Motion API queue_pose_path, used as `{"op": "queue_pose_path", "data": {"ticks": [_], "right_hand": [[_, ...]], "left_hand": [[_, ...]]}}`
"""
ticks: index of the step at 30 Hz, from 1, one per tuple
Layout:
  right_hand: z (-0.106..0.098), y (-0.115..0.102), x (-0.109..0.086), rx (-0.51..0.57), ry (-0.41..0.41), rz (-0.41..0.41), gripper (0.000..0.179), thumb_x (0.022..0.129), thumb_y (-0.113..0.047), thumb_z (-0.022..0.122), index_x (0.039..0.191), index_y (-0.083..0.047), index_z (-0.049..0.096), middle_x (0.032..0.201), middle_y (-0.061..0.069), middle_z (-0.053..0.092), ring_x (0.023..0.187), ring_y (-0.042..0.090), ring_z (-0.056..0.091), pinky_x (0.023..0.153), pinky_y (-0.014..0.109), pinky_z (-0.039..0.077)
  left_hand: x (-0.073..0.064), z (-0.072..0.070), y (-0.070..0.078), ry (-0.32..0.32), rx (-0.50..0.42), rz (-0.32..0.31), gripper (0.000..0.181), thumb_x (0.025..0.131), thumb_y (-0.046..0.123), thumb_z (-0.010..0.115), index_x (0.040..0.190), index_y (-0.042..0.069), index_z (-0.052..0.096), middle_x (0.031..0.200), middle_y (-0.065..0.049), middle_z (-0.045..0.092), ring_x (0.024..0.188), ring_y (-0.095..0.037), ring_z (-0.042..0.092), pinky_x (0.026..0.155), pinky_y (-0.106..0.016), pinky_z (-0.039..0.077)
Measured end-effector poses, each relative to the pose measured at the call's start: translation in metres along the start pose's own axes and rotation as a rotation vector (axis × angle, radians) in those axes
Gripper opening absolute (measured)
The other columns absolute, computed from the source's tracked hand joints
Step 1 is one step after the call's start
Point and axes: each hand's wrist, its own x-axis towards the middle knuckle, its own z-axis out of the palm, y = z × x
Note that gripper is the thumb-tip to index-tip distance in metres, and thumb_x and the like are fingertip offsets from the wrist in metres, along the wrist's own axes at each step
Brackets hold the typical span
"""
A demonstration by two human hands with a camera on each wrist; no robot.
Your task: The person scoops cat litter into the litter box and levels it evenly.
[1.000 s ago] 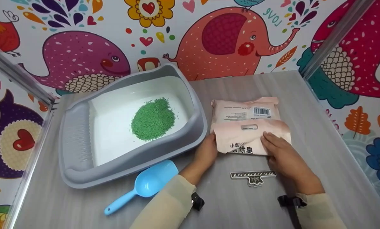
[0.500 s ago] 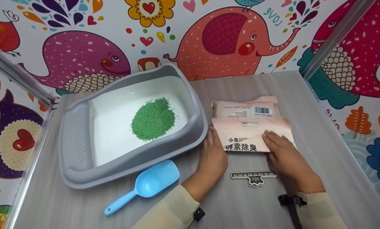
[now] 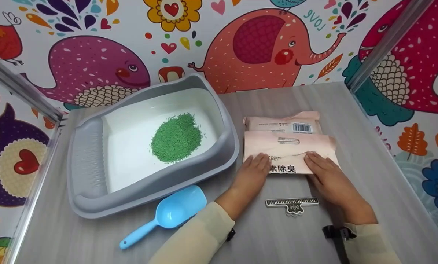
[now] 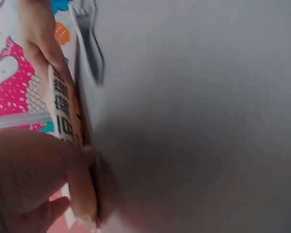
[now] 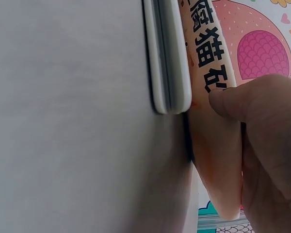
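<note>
A pale pink cat litter bag point(image 3: 292, 146) lies at the right of the table, its top folded over in a flap with a handle slot. My left hand point(image 3: 250, 176) rests its fingers on the flap's left part, thumb against the near edge. On the right part, my right hand point(image 3: 327, 178) lays its fingers over the flap. In the right wrist view the right thumb point(image 5: 228, 102) presses the printed near side of the bag point(image 5: 211, 126), the fingers behind it. A bag clip with a piano-key pattern point(image 3: 293, 202) lies just in front of the bag.
A grey and white litter box point(image 3: 85, 161) stands on the left, with a heap of green pellets point(image 3: 176, 139) inside. In front of it lies a light blue scoop point(image 3: 175, 211). Patterned walls point(image 3: 255, 44) enclose the back and sides of the table.
My left hand has shifted from the bag's left side onto the flap. The flap's far edge has moved slightly away from me. My right hand has stayed nearly still.
</note>
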Motion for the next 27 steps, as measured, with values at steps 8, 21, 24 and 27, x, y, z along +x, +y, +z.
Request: {"op": "queue_pose_path", "data": {"ticks": [8, 21, 24, 27], "right_hand": [[-0.001, 0.0, -0.004, 0.01, -0.024, -0.01, 0.053, 0.095, 0.001, 0.064, 0.148, -0.001, 0.054, 0.156, 0.017, 0.052, 0.146, 0.041, 0.046, 0.118, 0.061, 0.034], [-0.001, 0.001, -0.008, 0.037, -0.051, 0.027, 0.054, 0.095, 0.003, 0.064, 0.147, -0.002, 0.055, 0.158, 0.015, 0.05, 0.148, 0.04, 0.043, 0.12, 0.062, 0.032], [-0.004, 0.0, -0.01, 0.053, -0.061, 0.051, 0.054, 0.095, 0.001, 0.065, 0.148, -0.002, 0.054, 0.158, 0.016, 0.05, 0.148, 0.04, 0.043, 0.121, 0.059, 0.032], [-0.009, -0.005, -0.013, 0.088, -0.044, 0.05, 0.056, 0.094, -0.003, 0.069, 0.148, -0.003, 0.055, 0.157, 0.015, 0.051, 0.147, 0.041, 0.045, 0.128, 0.035, 0.026]], "left_hand": [[0.0, 0.012, -0.009, 0.04, -0.038, -0.06, 0.046, 0.105, 0.013, 0.04, 0.148, 0.015, 0.058, 0.159, 0.002, 0.051, 0.15, -0.013, 0.044, 0.121, -0.029, 0.038], [0.002, 0.02, -0.013, 0.045, -0.094, -0.059, 0.045, 0.105, 0.012, 0.039, 0.146, 0.013, 0.059, 0.158, 0.0, 0.052, 0.149, -0.015, 0.046, 0.12, -0.029, 0.039], [0.002, 0.021, -0.013, 0.031, -0.104, -0.058, 0.046, 0.105, 0.012, 0.039, 0.147, 0.013, 0.058, 0.16, 0.0, 0.05, 0.15, -0.016, 0.044, 0.121, -0.029, 0.038], [0.003, 0.022, -0.013, 0.034, -0.108, -0.065, 0.046, 0.105, 0.012, 0.04, 0.147, 0.013, 0.059, 0.159, 0.0, 0.051, 0.15, -0.015, 0.045, 0.121, -0.028, 0.039]]}}
